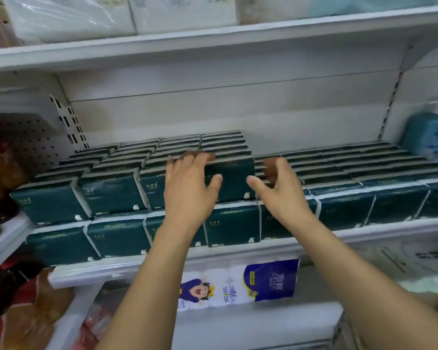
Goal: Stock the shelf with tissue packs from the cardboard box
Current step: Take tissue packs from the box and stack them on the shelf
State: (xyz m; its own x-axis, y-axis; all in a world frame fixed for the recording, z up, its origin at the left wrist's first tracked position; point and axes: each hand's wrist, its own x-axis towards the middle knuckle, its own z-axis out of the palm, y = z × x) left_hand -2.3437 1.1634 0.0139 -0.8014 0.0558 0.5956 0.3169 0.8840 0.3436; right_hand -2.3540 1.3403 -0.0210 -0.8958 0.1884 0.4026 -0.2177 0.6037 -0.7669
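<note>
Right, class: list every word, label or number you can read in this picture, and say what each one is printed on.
"COMFORTABLE": upside down on the dark green tissue packs, lower row.
Other print on those packs: too small to read.
On the purple and white pack below: characters and numbers too blurred.
On the blue bottle: label blurred.

Tissue packs [111, 190] on shelf [213, 256], bottle [430, 137] at right.

From where I stand I count two hands, a left hand [187, 188] and a right hand [281, 190]. The dark green tissue packs [111, 193] show four fronts across the upper layer and about eight below. The rows behind blur beyond counting. One blue bottle [430, 137], one purple-and-white pack [271, 279].
</note>
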